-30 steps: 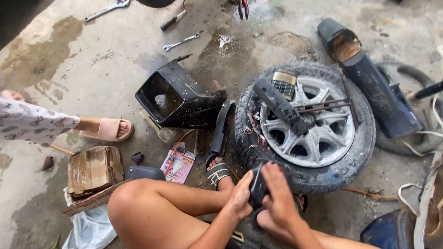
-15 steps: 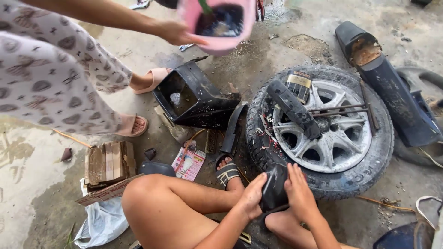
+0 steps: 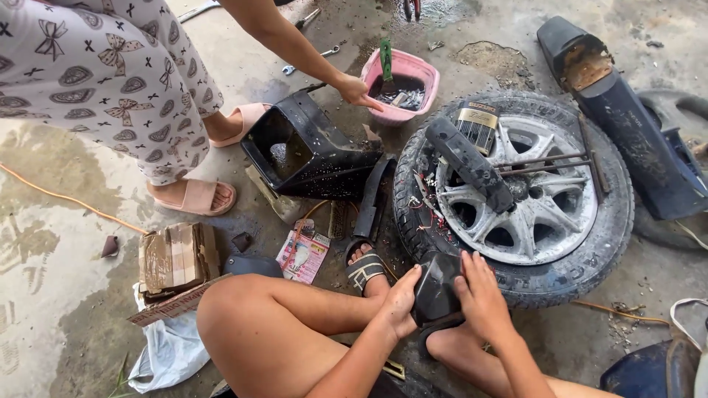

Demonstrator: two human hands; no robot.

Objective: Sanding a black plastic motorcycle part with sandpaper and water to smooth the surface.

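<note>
CHANGE: second person's hand [image 3: 352, 90] now sets pink basin [image 3: 402, 82] beside wheel [image 3: 516, 195] | HANDS: left hand [image 3: 398, 304], right hand [image 3: 483, 295] still clasp black part [image 3: 435, 289]

- Floor [image 3: 66, 184]: bare concrete, wet and stained.
- Wheel [image 3: 516, 191]: lies flat on the floor.
- Pink basin [image 3: 424, 74]: just beside the wheel.
- Black housing [image 3: 310, 151], folded cardboard [image 3: 177, 258], white plastic bag [image 3: 169, 346]: rest on the floor.

Soft, even daylight, faint shadows, sharp centre, edges perhaps slightly bowed by the lens
</note>
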